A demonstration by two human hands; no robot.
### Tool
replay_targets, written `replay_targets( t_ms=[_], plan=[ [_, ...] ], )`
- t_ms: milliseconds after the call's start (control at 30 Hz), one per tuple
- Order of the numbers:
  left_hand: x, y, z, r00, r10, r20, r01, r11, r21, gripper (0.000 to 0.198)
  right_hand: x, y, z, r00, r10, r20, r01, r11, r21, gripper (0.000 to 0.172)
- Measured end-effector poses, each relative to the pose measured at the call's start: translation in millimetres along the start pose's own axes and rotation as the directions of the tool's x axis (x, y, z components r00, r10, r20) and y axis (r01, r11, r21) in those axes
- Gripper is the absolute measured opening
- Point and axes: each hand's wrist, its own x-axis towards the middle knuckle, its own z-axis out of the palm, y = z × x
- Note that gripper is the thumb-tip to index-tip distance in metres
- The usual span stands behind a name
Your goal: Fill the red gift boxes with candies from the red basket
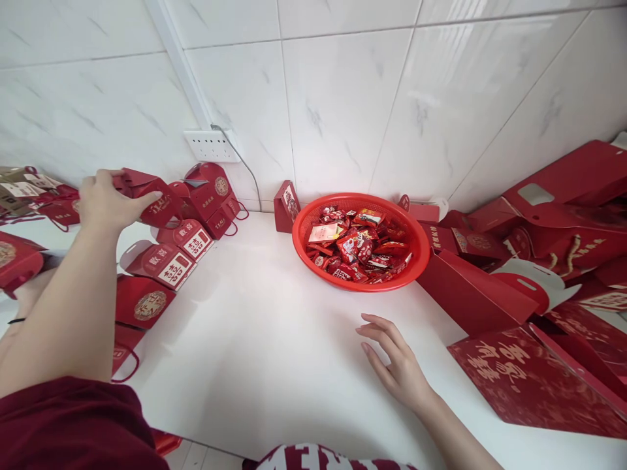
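At the left, by the wall, my left hand [105, 199] grips the top of a small red gift box [159, 203], its thumb across the near side and its fingers partly hidden behind. Beside that box stand more red boxes with gold print, among them a rounded-top one [215, 186] and a row of white-labelled ones [171, 264]. Over the white table my right hand [394, 362] hovers with its fingers spread and nothing in them. Just beyond it sits a red plastic basket [306, 258] full of red-wrapped sweets [357, 245].
Large red cartons [539, 385] and folded boxes crowd the right side. A small red box [287, 205] stands left of the basket. A socket strip [211, 145] with a cable is on the tiled wall. Another person's wrist with a black band [17, 320] shows at far left.
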Motion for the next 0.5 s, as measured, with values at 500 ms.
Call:
replay_targets(
  t_ms=[500],
  plan=[
    [10, -26, 11.2, 0.942, -0.329, 0.071, 0.323, 0.943, 0.082, 0.126, 2, 4, 2, 1.0, 0.014, -0.003, -0.014, 1.0, -0.012, 0.028]
  ],
)
